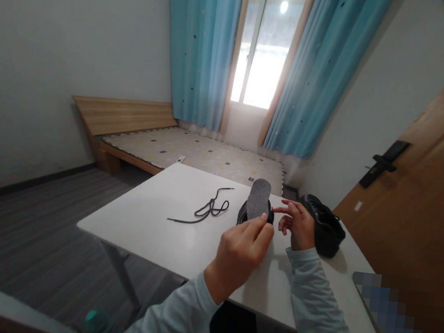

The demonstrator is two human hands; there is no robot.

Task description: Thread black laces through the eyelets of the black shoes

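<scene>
Pinched in my left hand (241, 251) is the near end of a grey insole (259, 195), which stands over a black shoe (242, 213) on the table. The insole and my hand cover much of that shoe. Just right of it is my right hand (297, 223), its index finger stretched toward the shoe's side and the other fingers loosely bent, holding nothing. Whether the fingertip touches the shoe I cannot tell. To the left lies a loose dark shoelace (210, 208), looped in its middle. A second black shoe (325, 229) sits beyond my right hand.
The white table (141, 205) stands in front of me. Behind it is a bed (207, 151) with a patterned mattress, below a window with blue curtains (206, 52). A wooden door (429, 174) is at the right. A green-topped object (95, 322) is low at the left.
</scene>
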